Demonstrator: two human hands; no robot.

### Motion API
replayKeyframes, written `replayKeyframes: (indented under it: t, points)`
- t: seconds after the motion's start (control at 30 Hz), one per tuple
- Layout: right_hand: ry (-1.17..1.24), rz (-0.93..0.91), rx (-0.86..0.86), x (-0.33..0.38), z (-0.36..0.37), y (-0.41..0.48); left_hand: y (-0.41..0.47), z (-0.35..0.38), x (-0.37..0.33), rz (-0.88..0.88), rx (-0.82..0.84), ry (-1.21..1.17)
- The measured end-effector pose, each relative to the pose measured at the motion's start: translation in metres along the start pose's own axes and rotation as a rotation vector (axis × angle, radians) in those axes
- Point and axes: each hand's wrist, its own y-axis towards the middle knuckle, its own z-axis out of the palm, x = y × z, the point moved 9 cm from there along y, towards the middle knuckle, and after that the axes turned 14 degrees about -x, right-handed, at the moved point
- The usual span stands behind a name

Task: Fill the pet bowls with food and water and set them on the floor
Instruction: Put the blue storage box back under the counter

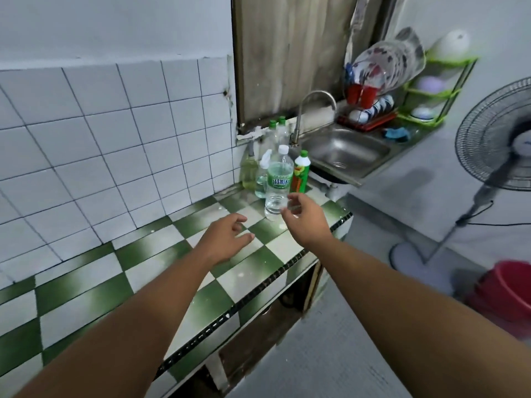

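Note:
A clear water bottle [278, 185] with a white cap and a green label stands upright on the green-and-white checkered counter [143, 268], near its far end. My right hand [304, 218] hovers just right of the bottle's base, fingers apart, fingertips close to it but not gripping. My left hand [227, 239] hangs open over the counter, a little left of and nearer than the bottle. No pet bowl is in view.
Behind the bottle stand a spray bottle [263, 176], a soap dispenser [249, 168], a green-capped detergent bottle [299, 172] and two green-capped bottles. A steel sink [344, 153] with a tap, a dish rack [373, 93], a floor fan [494, 150] and a red bucket [505, 291] lie to the right.

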Motion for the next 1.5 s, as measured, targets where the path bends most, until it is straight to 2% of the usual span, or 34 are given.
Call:
replayKeyframes:
  t: [0.37, 0.63, 0.77, 0.87, 1.03, 1.23, 1.5]
  points:
    - [0.043, 0.016, 0.051, -0.048, 0.034, 0.173, 0.134, 0.081, -0.001, -0.172, 0.005, -0.058]
    - [0.117, 0.051, 0.185, -0.062, 0.084, 0.255, 0.210, 0.130, -0.007, -0.262, -0.002, -0.173]
    - [0.162, 0.021, 0.294, -0.066, 0.110, 0.262, 0.235, 0.153, -0.011, -0.220, 0.032, -0.210]
    - [0.190, -0.020, 0.304, -0.066, 0.116, 0.265, 0.252, 0.165, -0.012, -0.177, 0.044, -0.195]
    - [0.249, -0.070, 0.303, -0.068, 0.118, 0.265, 0.256, 0.166, -0.009, -0.167, -0.031, -0.248]
    - [0.338, -0.138, 0.317, -0.040, 0.107, 0.234, 0.224, 0.147, -0.008, -0.142, -0.085, -0.313]
    - [0.391, -0.173, 0.414, 0.021, 0.085, 0.144, 0.128, 0.076, -0.004, -0.099, -0.132, -0.206]
